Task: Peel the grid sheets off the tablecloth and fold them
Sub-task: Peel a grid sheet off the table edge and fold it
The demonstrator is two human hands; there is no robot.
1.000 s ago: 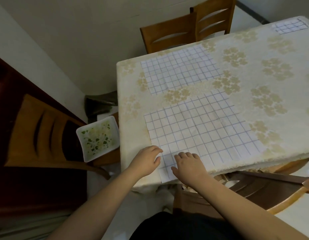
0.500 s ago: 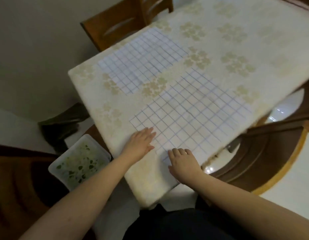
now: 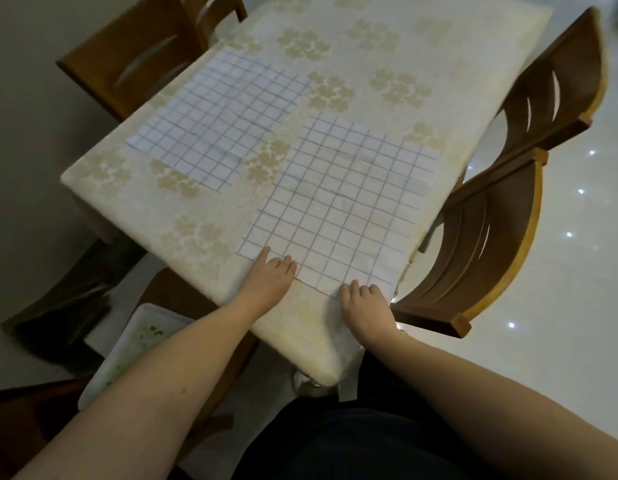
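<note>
Two white sheets with blue grid lines lie flat on the cream flowered tablecloth. The near grid sheet reaches the table's front edge; the far grid sheet lies to its upper left. My left hand rests flat on the near sheet's front left part, fingers straight. My right hand lies at the sheet's front edge near the right corner, fingers bent over the edge; whether it pinches the paper is hidden.
A wooden chair stands close on the right, with another chair behind it. A third chair stands at the far left side. A white tray with green bits sits low at left. Glossy floor spreads to the right.
The camera view has swung, so the table now runs diagonally. Both hands stay at the near sheet's front edge; the left hand has flattened on the sheet. The sheet still lies flat.
</note>
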